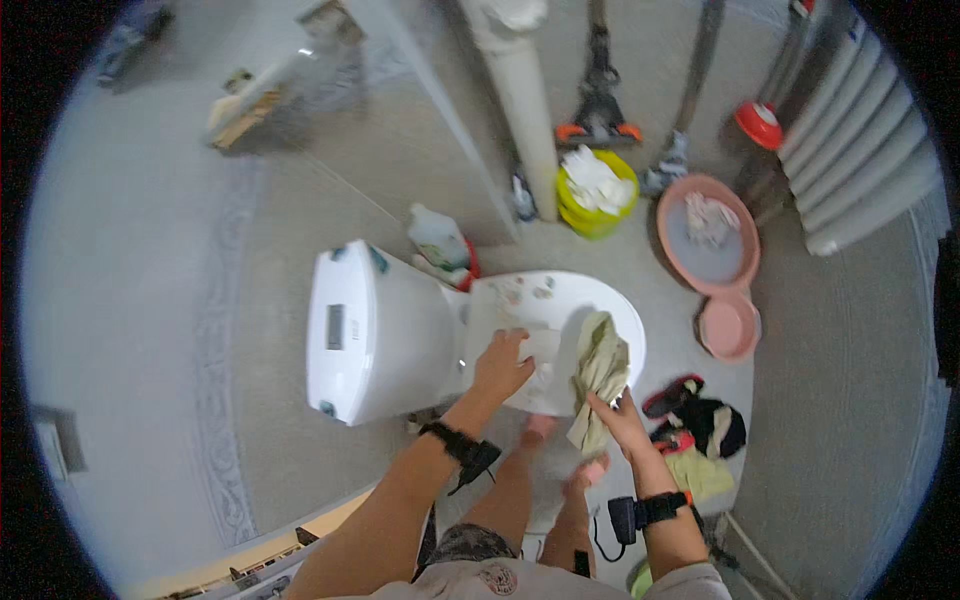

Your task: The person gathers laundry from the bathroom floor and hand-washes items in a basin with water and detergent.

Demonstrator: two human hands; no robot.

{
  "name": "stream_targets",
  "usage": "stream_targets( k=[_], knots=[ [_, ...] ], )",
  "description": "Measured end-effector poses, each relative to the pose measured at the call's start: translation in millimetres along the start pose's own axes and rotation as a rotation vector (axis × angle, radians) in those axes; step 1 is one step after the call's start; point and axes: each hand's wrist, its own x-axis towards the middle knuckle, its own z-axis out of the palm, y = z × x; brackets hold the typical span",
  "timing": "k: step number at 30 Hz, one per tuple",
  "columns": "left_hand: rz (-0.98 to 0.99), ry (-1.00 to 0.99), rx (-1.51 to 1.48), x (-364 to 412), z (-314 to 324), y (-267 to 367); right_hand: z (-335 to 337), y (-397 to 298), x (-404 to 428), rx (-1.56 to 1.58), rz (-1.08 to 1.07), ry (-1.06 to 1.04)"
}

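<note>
My right hand (619,421) grips a crumpled pale olive cloth (602,349), which hangs over the front part of a closed white toilet lid (574,289). Over the lid's middle, my left hand (504,365) has its fingers apart and holds nothing that I can see. Just beyond its fingertips is a small white piece (543,345), possibly paper; whether the fingers touch it I cannot tell. Floral stickers mark the lid's far side. The white cistern (405,337) stands to the left of the lid.
Behind the toilet are a plastic bottle (439,236) and a yellow bin (592,225) holding white paper. To the right sit a pink basin (664,236) with cloth in water, a smaller pink basin (727,328) and dark clothing (709,427). A radiator (862,150) lines the wall.
</note>
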Motion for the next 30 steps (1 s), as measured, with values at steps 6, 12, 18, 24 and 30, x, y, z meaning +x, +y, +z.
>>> stream_targets(
  k=[6, 12, 18, 24, 30],
  knots=[
    [0.177, 0.783, -0.078, -39.7, -235.6, 8.8, -1.4, 6.3, -16.0, -0.011, 0.081, -0.035],
    [0.555, 1.215, 0.496, 33.1, -385.3, 46.0, -44.6, 28.1, -55.4, 0.102, 0.198, 0.115],
    [0.431, 0.996, 0.459, 149.0, -444.9, 45.0, -54.5, 35.7, -98.9, 0.245, 0.114, 0.282],
    [0.788, 0.429, 0.161, 93.4, -246.4, 142.6, -70.3, 96.1, -165.7, 0.511, 0.234, 0.525],
    [0.334, 0.028, 0.337, 53.8, -137.1, 82.9, -85.8, 165.2, -235.1, 0.555, 0.277, 0.675]
  ],
)
